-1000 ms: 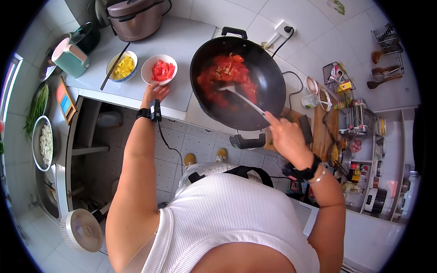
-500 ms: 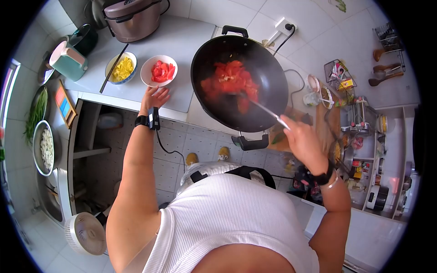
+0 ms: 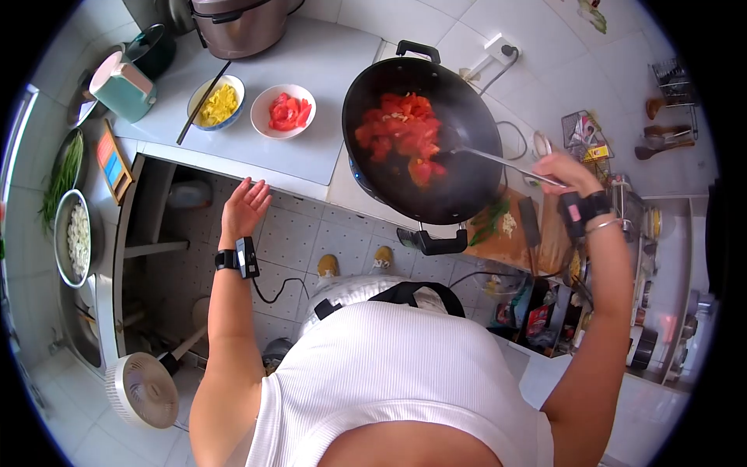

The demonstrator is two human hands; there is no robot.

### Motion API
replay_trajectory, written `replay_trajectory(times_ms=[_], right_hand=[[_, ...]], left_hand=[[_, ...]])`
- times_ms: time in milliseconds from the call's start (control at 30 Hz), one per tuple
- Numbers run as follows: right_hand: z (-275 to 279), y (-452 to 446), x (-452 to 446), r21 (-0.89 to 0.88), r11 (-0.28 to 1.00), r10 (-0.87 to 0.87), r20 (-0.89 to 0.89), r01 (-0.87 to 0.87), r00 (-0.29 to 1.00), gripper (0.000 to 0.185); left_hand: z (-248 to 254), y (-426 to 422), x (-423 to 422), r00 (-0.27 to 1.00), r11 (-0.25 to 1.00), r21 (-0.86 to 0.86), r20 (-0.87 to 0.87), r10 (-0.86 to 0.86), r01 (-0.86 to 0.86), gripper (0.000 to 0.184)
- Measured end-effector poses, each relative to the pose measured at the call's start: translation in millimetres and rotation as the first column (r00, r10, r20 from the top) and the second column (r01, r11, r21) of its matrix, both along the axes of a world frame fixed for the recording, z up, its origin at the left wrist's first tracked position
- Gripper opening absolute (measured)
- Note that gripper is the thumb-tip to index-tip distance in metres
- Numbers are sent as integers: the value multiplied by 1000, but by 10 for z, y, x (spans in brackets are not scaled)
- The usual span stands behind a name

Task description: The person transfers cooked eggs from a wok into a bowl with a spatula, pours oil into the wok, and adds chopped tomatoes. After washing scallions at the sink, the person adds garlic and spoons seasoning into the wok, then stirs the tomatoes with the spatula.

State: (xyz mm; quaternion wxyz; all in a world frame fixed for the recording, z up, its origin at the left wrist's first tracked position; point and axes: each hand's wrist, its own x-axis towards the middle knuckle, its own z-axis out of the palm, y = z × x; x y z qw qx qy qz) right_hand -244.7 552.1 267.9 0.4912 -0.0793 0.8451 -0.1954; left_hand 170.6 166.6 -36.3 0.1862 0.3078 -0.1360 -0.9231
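Observation:
My right hand (image 3: 566, 173) is closed round the handle end of a long metal spatula (image 3: 506, 161). The spatula's head is inside the black wok (image 3: 467, 191), to the right of the chopped tomatoes (image 3: 405, 128), blurred by steam. Pale bits lie on top of the tomatoes. My left hand (image 3: 247, 204) hangs empty in front of the counter edge, palm up, fingers stretched out. Beyond it on the counter stands a white bowl (image 3: 283, 132) with more tomato pieces. Beside that is a bowl of yellow cooked egg (image 3: 219, 106) with dark chopsticks (image 3: 204, 103) across its rim.
A cutting board (image 3: 498, 247) with chopped greens and a knife (image 3: 530, 233) lies right of the wok. A rice cooker (image 3: 241, 27) and a mint kettle (image 3: 124, 89) stand at the back left. At far left are a bowl of white pieces (image 3: 78, 241) and a fan (image 3: 144, 389).
My right hand has drawn the spatula to the right, out of the tomatoes. My left hand has moved down, away from the white bowl. The view has shifted slightly.

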Motion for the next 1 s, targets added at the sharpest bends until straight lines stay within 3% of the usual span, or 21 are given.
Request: replay_trajectory(times_ms=[33,100,133,200,233,267,300,333,400,467,500,533,600,633,700,733,800,867,933,967,1000], right_hand=[[-204,-46,12,-63,995,-72,57,75,996,14],[-481,-210,328,-242,960,-146,-13,138,989,14],[-592,-254,464,-296,953,-100,-84,71,991,21],[-611,-315,784,-255,957,24,-397,-136,917,22],[-589,-271,867,-213,863,195,-695,-457,692,23],[-541,-220,958,-59,704,272,-898,-708,345,23],[-267,-269,1168,37,781,342,-860,-623,378,24],[-126,-239,1192,38,781,344,-859,-623,379,24],[77,-101,1127,258,777,483,-829,-574,283,24],[227,2,908,264,741,473,-858,-618,201,21],[245,78,666,236,776,483,-819,-585,310,22],[321,82,517,121,908,371,-674,-400,639,17],[501,1,225,243,939,313,-318,-242,895,16],[482,-27,174,244,939,314,-318,-243,894,16],[356,-51,90,191,978,92,-56,-80,994,16],[169,-27,69,116,988,98,33,-101,995,12],[-299,25,134,-80,995,-40,178,55,983,13],[-635,-66,423,-245,965,-77,75,93,994,22],[-656,-181,745,-329,944,-26,-102,-8,994,25],[-629,-171,805,-336,942,-26,-98,-8,995,25],[-591,-151,855,-379,913,47,-264,-149,963,26]], left_hand=[[-5,27,66,1000,1000,-5,-8,10,-10,39],[-7,80,171,999,999,-7,-21,36,-37,39],[1,102,223,999,999,-16,3,51,-51,39],[25,123,318,997,997,-28,26,71,-71,39],[35,138,358,996,997,-34,49,77,-76,39],[38,155,388,994,996,-38,72,81,-78,39],[33,168,413,994,996,-38,72,81,-78,39],[19,185,438,991,996,-45,98,86,-82,37],[-13,231,479,988,995,-47,128,89,-83,36],[-37,274,503,989,996,-45,121,88,-83,35],[-35,298,506,989,996,-44,122,86,-81,35],[-31,320,503,988,996,-41,125,90,-86,35],[-32,359,512,987,995,-36,128,95,-92,35],[-37,374,517,987,995,-37,124,101,-97,34],[-5,395,501,988,993,-42,111,111,-107,33],[39,407,496,986,992,-51,115,124,-119,34],[68,423,475,983,988,-61,115,145,-139,36],[73,447,478,983,987,-78,108,148,-140,36],[84,482,466,984,988,-86,109,140,-131,36],[88,488,448,986,989,-90,105,127,-118,37],[85,496,437,986,989,-95,107,127,-117,37]])
